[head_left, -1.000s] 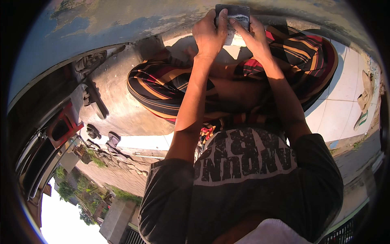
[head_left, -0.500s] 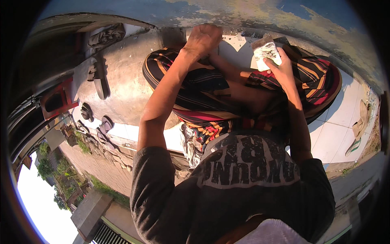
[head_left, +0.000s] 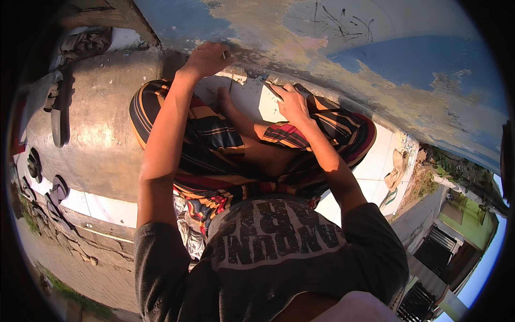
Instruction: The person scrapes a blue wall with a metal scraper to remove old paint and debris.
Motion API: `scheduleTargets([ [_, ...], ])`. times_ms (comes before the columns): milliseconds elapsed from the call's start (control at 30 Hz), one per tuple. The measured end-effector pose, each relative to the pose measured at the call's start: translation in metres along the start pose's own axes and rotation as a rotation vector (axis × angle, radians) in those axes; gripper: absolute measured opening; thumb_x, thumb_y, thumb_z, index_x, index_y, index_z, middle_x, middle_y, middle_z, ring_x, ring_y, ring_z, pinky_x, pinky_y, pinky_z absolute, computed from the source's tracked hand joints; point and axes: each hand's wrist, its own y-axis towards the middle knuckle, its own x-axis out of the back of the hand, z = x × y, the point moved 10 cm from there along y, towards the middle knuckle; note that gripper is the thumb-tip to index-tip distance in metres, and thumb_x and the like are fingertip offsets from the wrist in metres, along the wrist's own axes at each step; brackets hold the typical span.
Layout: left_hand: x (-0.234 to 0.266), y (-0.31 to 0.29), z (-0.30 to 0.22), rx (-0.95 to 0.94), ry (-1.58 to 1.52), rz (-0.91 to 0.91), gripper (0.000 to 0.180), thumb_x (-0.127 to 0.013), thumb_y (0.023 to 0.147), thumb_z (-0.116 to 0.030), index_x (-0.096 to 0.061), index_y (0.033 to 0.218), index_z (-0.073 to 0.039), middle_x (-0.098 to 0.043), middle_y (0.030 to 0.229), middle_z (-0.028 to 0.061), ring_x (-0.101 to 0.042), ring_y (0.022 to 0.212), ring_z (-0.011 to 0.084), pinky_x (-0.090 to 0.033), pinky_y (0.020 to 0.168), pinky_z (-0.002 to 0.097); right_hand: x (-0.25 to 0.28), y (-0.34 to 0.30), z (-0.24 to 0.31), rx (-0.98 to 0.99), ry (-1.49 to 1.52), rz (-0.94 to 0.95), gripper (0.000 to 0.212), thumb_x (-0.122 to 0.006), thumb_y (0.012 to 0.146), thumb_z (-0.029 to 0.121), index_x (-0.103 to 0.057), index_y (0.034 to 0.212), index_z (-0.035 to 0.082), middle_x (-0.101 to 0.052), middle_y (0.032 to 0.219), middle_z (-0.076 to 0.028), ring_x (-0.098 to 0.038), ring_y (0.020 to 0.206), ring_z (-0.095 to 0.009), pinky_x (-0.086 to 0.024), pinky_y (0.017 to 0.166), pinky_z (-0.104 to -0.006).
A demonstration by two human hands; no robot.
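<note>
My left hand [head_left: 208,60] is closed and raised against the foot of a painted wall [head_left: 300,37]. A small pale edge shows at its fingers, too little to name. My right hand [head_left: 292,104] grips a thin flat plate [head_left: 272,90], seen nearly edge-on, its tip pointing at the base of the wall. The white-smeared face seen earlier is turned out of sight. Both hands are above my crossed legs, wrapped in a striped cloth [head_left: 214,129]. A bare foot [head_left: 225,99] rests between them on white tiles [head_left: 268,104].
Peeling blue and yellowish paint covers the wall ahead. To the left is a smooth concrete slab [head_left: 102,123] with a sandal [head_left: 57,112] on it; more sandals [head_left: 58,190] lie along the tiled edge. A tan cloth-like thing [head_left: 397,169] lies at the right.
The view has swung right, showing more wall. My right hand has turned the plate from face-on to edge-on and brought it toward the wall's base. My left hand remains closed near the wall.
</note>
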Motion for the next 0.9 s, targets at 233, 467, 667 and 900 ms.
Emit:
scheduleTargets([
  [233,-0.004,-0.010,0.015,0.048,0.098,0.021,0.039,-0.055,0.085,-0.047,-0.064,0.099,-0.012,-0.064,0.104,0.0116,-0.056,0.108,0.0288,-0.042,0.094,0.0422,0.075,-0.009,0.034,0.028,0.083,0.097,0.040,-0.053,0.088,0.010,-0.055,0.127,0.018,-0.060,0.109,-0.019,-0.060,0.096,-0.038,-0.048,0.082,-0.0414],
  [467,-0.001,-0.005,0.001,-0.043,0.110,-0.055,0.038,-0.055,0.086,-0.044,-0.062,0.101,-0.010,-0.063,0.105,0.0132,-0.055,0.109,0.0292,-0.042,0.094,0.0421,0.242,-0.024,0.099,0.189,-0.146,-0.173,0.039,-0.053,0.088,0.006,-0.058,0.124,0.020,-0.064,0.102,-0.009,-0.063,0.086,-0.031,-0.051,0.074,-0.0348],
  [667,-0.001,-0.004,0.005,-0.070,0.110,-0.156,0.036,-0.056,0.086,-0.042,-0.062,0.097,-0.009,-0.064,0.101,0.0132,-0.057,0.105,0.0307,-0.045,0.092,0.0422,0.245,0.000,0.100,0.198,-0.197,-0.077,0.040,-0.056,0.088,0.010,-0.058,0.126,0.022,-0.066,0.098,-0.014,-0.064,0.086,-0.030,-0.050,0.073,-0.0320],
  [900,0.004,-0.004,-0.003,0.033,0.049,0.071,0.048,-0.053,0.086,-0.046,-0.063,0.109,-0.004,-0.059,0.117,0.0191,-0.052,0.116,0.0335,-0.039,0.099,0.0431,0.246,-0.012,0.100,0.249,-0.187,-0.224,0.038,-0.056,0.088,0.011,-0.059,0.125,0.018,-0.066,0.110,-0.015,-0.065,0.099,-0.030,-0.047,0.087,-0.0314],
])
